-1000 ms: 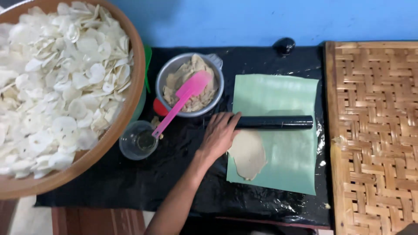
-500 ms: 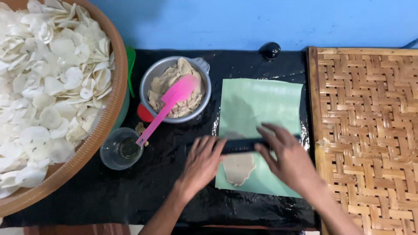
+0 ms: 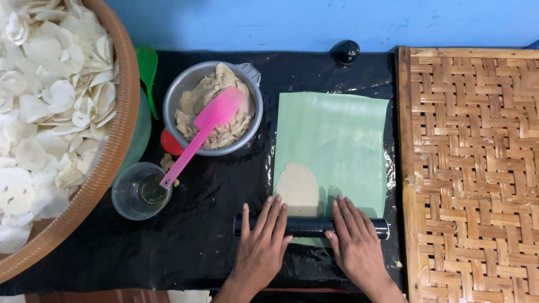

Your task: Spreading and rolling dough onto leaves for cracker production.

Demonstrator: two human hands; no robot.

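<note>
I see both hands laid flat, fingers spread, on a smooth black cylindrical roller (image 3: 310, 226): left hand (image 3: 259, 247), right hand (image 3: 355, 244). It lies across the near edge of a pale green sheet (image 3: 337, 143); thin beige dough (image 3: 297, 188) lies just beyond the fingertips.

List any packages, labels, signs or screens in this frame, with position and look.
None in view: no package, label, sign or screen.
Nearest to one: a plain green sheet on the black-covered table, unprinted, with flattened dough on it.
Both hands, left and right, rest on a black roller.
</note>
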